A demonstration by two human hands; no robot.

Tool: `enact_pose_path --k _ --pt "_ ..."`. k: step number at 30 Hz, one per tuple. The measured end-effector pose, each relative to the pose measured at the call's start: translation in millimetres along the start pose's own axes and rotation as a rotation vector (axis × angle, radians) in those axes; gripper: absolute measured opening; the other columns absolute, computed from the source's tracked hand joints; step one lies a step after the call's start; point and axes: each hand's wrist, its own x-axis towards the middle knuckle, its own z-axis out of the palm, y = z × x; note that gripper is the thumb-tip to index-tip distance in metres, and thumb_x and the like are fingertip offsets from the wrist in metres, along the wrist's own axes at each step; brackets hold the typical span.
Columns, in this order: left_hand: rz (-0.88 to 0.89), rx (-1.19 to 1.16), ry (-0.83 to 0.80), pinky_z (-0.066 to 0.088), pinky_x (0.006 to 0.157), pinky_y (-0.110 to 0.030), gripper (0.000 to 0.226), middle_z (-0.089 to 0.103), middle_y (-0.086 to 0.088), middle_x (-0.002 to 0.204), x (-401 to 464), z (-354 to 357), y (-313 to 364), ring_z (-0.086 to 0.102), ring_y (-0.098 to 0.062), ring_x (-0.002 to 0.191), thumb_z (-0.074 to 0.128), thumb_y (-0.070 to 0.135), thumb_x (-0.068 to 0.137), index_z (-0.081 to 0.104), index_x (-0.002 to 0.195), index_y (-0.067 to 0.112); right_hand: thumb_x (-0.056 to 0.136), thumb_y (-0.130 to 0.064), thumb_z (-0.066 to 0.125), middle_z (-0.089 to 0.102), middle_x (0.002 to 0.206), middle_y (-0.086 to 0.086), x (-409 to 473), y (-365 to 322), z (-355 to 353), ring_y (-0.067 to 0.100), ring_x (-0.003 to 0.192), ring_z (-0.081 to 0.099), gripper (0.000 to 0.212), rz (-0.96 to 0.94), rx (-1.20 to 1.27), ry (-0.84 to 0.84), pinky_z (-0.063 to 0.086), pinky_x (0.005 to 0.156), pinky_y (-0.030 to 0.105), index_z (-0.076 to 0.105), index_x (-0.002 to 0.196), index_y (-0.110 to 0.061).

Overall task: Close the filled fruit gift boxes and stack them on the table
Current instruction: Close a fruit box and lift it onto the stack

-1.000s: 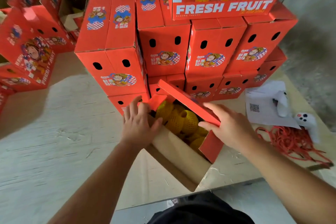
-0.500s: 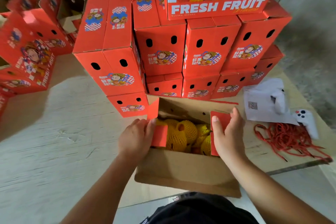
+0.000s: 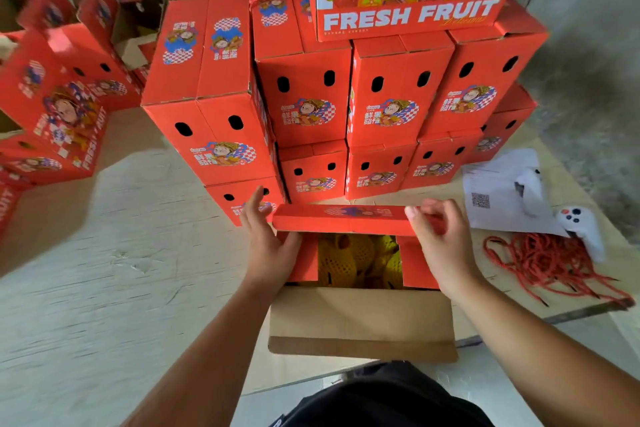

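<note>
Folding far flap [image 3: 341, 219] w/ both hands over open box [image 3: 360, 319].

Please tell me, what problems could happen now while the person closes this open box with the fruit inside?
1. The yellow net-wrapped fruit sits high between the folded side flaps; the far flap coming down may press on it.
2. The near flap hangs out over the table edge, so pushing down hard might tip the open box toward the person.
3. The right hand holds the far flap only at one end, so it may close crooked.
</note>
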Motion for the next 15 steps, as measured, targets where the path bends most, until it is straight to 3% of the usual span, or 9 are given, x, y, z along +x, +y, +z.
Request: enact_pose_path --k 1,3,5,7,10,13,15 --pt "0.074 0.018 -0.058 0.036 0.118 -0.043 0.081 0.042 -0.001 0.153 -1.8 -4.2 1.3 0.042 -0.021 0.143 0.066 0.027 0.086 0.031 0.158 0.018 0.075 -0.074 0.068 0.060 0.117 -0.013 1.7 3.2 -4.6 -0.011 0.104 0.054 0.053 -0.038 -0.049 -0.035 0.039 0.084 0.007 0.059 0.099 -0.027" --pt "0.248 0.108 -0.195 0.038 0.115 -0.048 0.070 0.055 0.002 0.147 -0.5 -17.9 -1.5 0.050 -0.021 0.138 0.062 0.032 0.085 0.047 0.152 0.019 0.067 -0.079 0.075 0.053 0.122 -0.011 7.6 8.2 -15.2 -0.004 0.105 0.051 0.069 -0.133 -0.174 -0.143 0.038 0.085 0.011 0.057 0.102 -0.023" --pt "0.382 0.372 -0.297 0.036 0.113 -0.047 0.065 0.058 0.007 0.145 7.6 -32.0 -0.5 0.054 -0.020 0.132 0.058 0.052 0.084 0.059 0.145 0.028 0.059 -0.082 0.076 0.046 0.118 -0.010 16.6 6.7 -23.9 0.004 0.101 0.050 0.079 -0.209 -0.330 -0.266 0.039 0.076 0.015 0.052 0.109 -0.025" --pt "0.426 0.683 -0.345 0.032 0.113 -0.044 0.074 0.057 0.009 0.141 18.8 -37.5 3.9 0.053 -0.023 0.131 0.053 0.075 0.084 0.057 0.147 0.037 0.060 -0.084 0.070 0.041 0.119 -0.013 23.2 0.9 -24.6 0.009 0.101 0.052 0.084 -0.292 -0.529 -0.351 0.041 0.068 0.021 0.048 0.122 -0.032" --pt "0.499 0.954 -0.353 0.036 0.111 -0.050 0.085 0.058 -0.004 0.125 32.4 -29.5 14.7 0.059 -0.031 0.118 0.046 0.084 0.086 0.050 0.152 0.032 0.079 -0.083 0.052 0.046 0.129 -0.007 25.1 -0.7 -18.6 0.022 0.111 0.057 0.083 -0.476 -0.751 -0.317 0.053 0.072 0.036 0.046 0.144 -0.031" --pt "0.585 1.035 -0.325 0.041 0.108 -0.051 0.075 0.062 -0.009 0.128 38.8 -20.8 19.6 0.064 -0.036 0.113 0.036 0.078 0.093 0.060 0.145 0.029 0.088 -0.075 0.041 0.053 0.130 0.002 23.0 -2.0 -13.8 0.032 0.109 0.061 0.079 -0.497 -0.741 -0.239 0.057 0.074 0.045 0.056 0.145 -0.023" --pt "0.603 1.063 -0.297 0.046 0.100 -0.050 0.068 0.066 -0.006 0.122 42.3 -18.1 20.6 0.067 -0.036 0.104 0.041 0.075 0.095 0.066 0.137 0.028 0.089 -0.072 0.040 0.054 0.130 0.005 21.3 -3.0 -9.4 0.037 0.106 0.062 0.076 -0.484 -0.742 -0.219 0.057 0.071 0.046 0.058 0.145 -0.023"
